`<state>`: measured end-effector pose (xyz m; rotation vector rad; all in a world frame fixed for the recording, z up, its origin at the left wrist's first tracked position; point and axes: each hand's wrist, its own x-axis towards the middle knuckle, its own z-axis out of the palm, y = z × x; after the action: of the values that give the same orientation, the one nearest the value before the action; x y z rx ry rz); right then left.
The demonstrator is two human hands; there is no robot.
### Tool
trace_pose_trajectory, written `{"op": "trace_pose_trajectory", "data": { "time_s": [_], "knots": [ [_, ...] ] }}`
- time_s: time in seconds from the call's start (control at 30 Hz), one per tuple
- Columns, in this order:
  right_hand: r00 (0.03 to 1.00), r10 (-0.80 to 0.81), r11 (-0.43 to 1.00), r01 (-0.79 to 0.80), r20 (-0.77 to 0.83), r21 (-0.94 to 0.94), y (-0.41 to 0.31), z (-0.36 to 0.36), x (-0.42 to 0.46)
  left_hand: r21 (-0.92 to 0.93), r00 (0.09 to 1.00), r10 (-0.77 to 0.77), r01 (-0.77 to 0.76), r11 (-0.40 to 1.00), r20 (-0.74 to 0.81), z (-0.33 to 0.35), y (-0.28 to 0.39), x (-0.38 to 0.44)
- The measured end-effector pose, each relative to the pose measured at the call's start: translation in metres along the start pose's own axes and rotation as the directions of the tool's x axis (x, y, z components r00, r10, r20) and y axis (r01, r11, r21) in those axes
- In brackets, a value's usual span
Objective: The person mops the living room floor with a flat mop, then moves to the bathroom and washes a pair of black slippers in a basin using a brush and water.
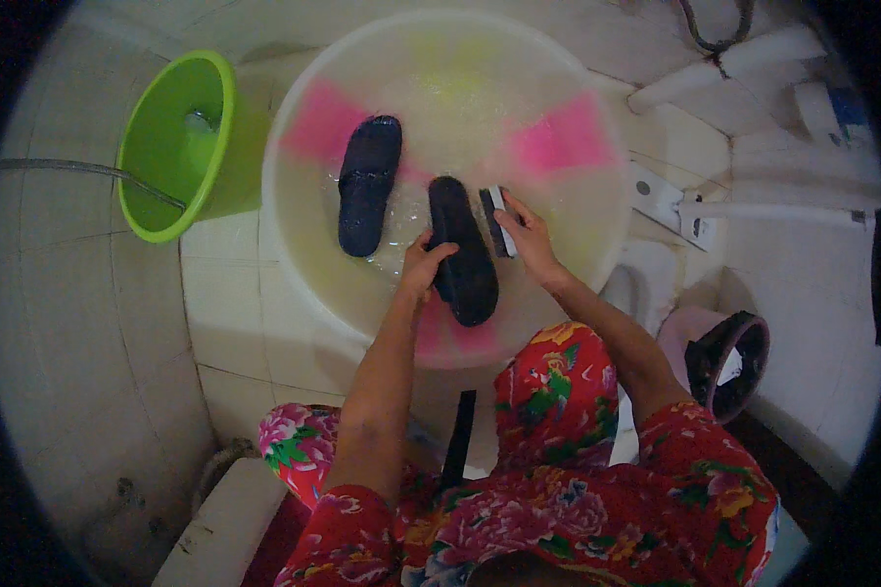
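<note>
My left hand [423,265] grips a dark slipper [464,271] by its side, the thumb lying across it. In my right hand [526,233] is a scrubbing brush [499,221] with a white back and dark bristles. Its bristles face the slipper, a small gap apart from it. Both hands are over a large round basin [455,40] with pink and yellow-green patches and a wet, shiny inside. A second dark slipper [371,187] lies in the basin, to the left of the one I hold.
A green bucket [216,176] stands at the left, with a metal shower hose [81,167] running into it. On the right are a squat toilet [650,271], a white pipe [771,211] and a pink waste bin [683,330] with a black liner.
</note>
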<state>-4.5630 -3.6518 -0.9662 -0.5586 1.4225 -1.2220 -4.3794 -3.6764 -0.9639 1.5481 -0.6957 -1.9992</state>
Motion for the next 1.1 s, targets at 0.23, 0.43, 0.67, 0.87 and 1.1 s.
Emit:
{"op": "trace_pose_trajectory", "data": {
  "time_s": [0.23,0.43,0.67,0.87,1.1],
  "knots": [
    [0.784,-0.340,0.197,0.600,0.520,-0.775,0.041,0.010,0.062,0.073,0.988,-0.145,0.140,0.987,0.061,-0.019,-0.048,0.029],
    [0.793,-0.517,0.226,0.490,0.323,-0.842,0.047,0.017,0.086,0.197,0.982,0.103,-0.070,0.978,-0.161,0.003,-0.065,-0.007],
    [0.708,-0.030,0.434,0.646,0.706,-0.629,0.043,0.022,0.016,0.007,0.972,0.054,-0.054,0.999,-0.230,0.003,-0.083,-0.004],
    [0.796,-0.409,-0.150,0.423,0.445,-0.894,0.021,0.055,0.095,0.425,0.928,0.108,0.058,0.903,-0.356,-0.010,-0.118,0.014],
    [0.678,-0.049,0.037,0.735,0.734,-0.677,0.025,0.056,0.030,0.524,0.923,0.203,-0.002,0.852,-0.328,0.003,-0.071,-0.010]
  ]
}}
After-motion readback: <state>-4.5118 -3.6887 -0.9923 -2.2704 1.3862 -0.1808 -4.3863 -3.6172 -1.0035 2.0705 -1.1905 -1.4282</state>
